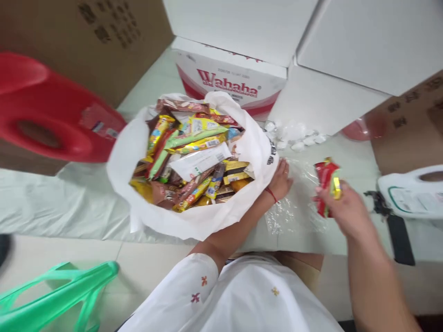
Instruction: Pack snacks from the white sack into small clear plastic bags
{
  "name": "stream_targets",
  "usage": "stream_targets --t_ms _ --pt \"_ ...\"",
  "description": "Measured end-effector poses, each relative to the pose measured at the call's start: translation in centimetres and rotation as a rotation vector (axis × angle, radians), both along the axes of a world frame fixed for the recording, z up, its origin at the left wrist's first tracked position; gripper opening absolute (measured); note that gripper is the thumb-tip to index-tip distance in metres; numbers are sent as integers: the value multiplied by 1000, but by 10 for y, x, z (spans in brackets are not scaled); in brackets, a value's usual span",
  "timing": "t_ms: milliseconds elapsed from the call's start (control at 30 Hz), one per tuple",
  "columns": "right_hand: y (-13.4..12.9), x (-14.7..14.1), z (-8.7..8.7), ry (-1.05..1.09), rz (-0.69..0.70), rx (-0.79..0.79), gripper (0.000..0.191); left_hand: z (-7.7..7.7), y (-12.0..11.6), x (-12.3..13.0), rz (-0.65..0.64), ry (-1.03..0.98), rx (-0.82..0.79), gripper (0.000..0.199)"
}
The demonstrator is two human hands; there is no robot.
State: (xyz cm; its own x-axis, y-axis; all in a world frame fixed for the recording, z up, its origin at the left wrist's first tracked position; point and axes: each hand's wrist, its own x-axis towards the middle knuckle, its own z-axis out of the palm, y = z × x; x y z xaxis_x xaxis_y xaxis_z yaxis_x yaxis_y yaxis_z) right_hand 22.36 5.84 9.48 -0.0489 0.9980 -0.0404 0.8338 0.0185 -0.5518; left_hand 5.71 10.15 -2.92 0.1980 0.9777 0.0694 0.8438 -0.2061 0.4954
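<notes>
My right hand (346, 207) is closed around a few wrapped snacks (327, 180) in red, green and gold, held above the table. My left hand (281, 182) rests with fingers stretched out on the edge of a clear plastic bag (294, 207), which lies flat between my hands. Left of that hand, a white bag (221, 219) stands wide open with its rim folded back. Many wrapped snack bars (197, 145) in yellow, red, green and brown fill it, and a white packet (202, 161) lies on top.
Behind stand a Wahaha carton (228, 83) and white boxes (339, 41). A red jug (51, 110) is at left, a white jug (415, 191) at right beside keys (379, 203) and a black phone-like slab (400, 240). Small white packets (299, 138) lie at the back. A green stool (62, 295) stands below.
</notes>
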Motion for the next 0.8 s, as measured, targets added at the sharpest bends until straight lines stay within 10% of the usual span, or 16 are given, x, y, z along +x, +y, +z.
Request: stream_targets --t_ms 300,667,800 --pt "-11 -43 -69 -357 -100 -75 44 -2 5 -4 38 -55 -12 59" --pt "-34 -24 -89 -272 26 26 57 6 13 -7 89 -138 -49 57" --pt "-21 -13 -71 -16 -104 161 52 8 13 -7 91 -173 -65 58"
